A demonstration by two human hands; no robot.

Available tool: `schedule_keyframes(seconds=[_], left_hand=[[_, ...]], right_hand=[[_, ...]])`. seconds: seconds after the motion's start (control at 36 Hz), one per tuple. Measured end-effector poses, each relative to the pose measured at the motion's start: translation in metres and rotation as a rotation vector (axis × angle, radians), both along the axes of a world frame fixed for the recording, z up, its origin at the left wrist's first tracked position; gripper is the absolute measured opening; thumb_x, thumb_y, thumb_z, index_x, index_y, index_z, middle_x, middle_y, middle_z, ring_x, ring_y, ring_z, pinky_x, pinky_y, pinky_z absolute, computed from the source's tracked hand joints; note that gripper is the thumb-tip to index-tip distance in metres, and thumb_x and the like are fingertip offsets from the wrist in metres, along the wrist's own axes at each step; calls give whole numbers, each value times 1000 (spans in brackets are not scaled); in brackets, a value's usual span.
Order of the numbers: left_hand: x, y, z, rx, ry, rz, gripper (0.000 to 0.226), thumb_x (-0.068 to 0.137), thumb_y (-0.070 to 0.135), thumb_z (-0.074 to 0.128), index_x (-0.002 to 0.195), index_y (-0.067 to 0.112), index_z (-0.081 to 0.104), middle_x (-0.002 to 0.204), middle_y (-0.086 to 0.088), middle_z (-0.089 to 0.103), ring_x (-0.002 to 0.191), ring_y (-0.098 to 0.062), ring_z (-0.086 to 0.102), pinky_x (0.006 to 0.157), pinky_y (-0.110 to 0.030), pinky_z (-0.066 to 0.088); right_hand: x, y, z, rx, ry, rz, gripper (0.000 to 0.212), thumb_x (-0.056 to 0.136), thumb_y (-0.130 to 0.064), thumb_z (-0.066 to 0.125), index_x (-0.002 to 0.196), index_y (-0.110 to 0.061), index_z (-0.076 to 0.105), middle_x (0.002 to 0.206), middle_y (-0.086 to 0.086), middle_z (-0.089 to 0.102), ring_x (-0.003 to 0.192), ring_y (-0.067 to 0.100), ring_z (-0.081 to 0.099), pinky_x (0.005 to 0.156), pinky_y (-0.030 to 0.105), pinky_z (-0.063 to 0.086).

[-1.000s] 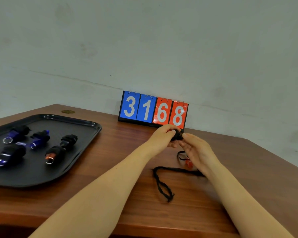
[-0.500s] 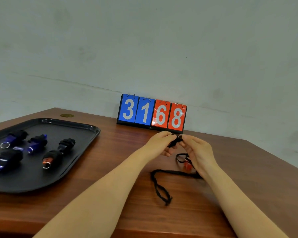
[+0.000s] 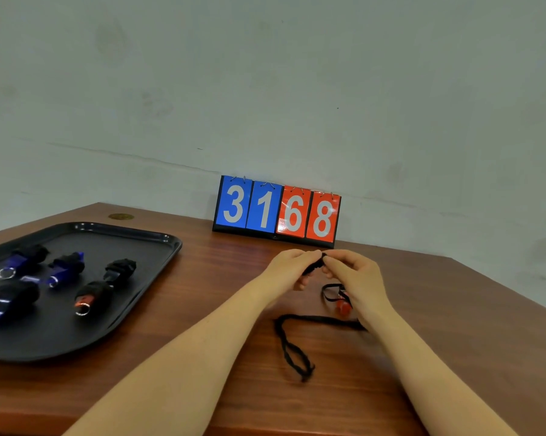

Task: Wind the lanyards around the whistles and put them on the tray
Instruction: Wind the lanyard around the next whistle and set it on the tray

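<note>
Your black tray [image 3: 158,247] sits at the table's left edge with five wound whistles; bare wood [image 3: 215,278] lies between it and your hands. Your left hand [image 3: 289,269] and right hand [image 3: 355,278] both pinch a black-wrapped whistle [image 3: 314,266], its lanyard [image 3: 292,344] trailing loose on the table.

Premises present as a bare staging room, not a home or shop: plain pale wall [image 3: 265,89] with scuffs, a wooden table [image 3: 202,278] pushed against it, and a flip scoreboard [image 3: 276,212] reading 3168 standing at the table's far edge
</note>
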State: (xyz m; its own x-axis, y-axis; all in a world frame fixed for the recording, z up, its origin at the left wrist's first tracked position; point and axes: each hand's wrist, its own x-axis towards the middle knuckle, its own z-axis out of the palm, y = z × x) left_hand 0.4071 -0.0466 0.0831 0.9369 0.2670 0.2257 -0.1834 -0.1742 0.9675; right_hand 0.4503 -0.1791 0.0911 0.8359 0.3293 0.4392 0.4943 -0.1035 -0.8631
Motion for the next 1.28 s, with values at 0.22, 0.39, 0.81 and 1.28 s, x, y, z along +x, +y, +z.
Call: schedule_keyframes(seconds=[0.22, 0.39, 0.81, 1.28], left_hand=[[2, -3, -1, 20, -30, 43, 28, 98, 39, 50, 98, 15, 64, 72, 4, 56, 66, -8, 51, 64, -21, 44], [5, -4, -2, 123, -23, 107, 21, 97, 40, 50, 94, 21, 60, 80, 4, 58, 72, -9, 53, 66, -22, 46], [4, -13, -2, 72, -29, 105, 29, 97, 42, 50, 107, 18, 60, 88, 3, 59, 79, -10, 54, 71, -24, 46], [2, -20, 1, 7, 10, 58, 30, 98, 42, 46, 110, 18, 58, 84, 2, 55, 74, -11, 50, 68, -26, 44]], right_hand=[[1, 1, -1, 47, 117, 14, 8, 90, -16, 63, 96, -21, 67, 83, 3, 73, 78, 17, 71, 78, 31, 58], [4, 2, -4, -31, 63, -37, 12, 91, -12, 62, 101, -14, 68, 81, 1, 72, 74, 13, 69, 68, 21, 55], [5, -2, -5, -65, -96, -109, 8, 93, -16, 58, 95, -19, 66, 80, -2, 68, 72, 9, 65, 61, 15, 48], [4, 0, -5, -108, -162, -200, 4, 89, -18, 63, 86, -18, 65, 74, -2, 67, 71, 10, 64, 66, 23, 51]])
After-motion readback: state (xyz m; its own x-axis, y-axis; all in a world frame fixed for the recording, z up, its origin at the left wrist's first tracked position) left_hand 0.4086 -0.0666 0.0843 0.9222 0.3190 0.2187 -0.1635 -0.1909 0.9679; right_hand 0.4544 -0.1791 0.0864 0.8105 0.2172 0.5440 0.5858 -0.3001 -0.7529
